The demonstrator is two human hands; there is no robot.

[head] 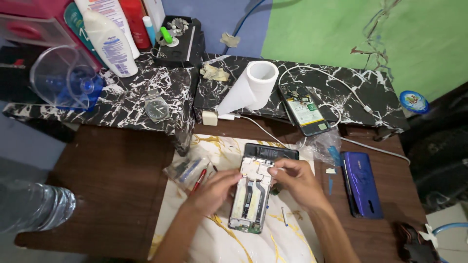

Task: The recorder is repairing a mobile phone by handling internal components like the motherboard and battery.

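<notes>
Both hands, left hand (218,189) and right hand (295,178), clamp the opened-up phone (253,194), back off, pale frame and black guts showing.

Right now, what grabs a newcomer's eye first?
The opened phone at centre on the white-and-gold mat, with the left hand and right hand both on it. Behind it, a white paper roll lies on the black marble shelf; a blue phone cover lies to the right.
</notes>
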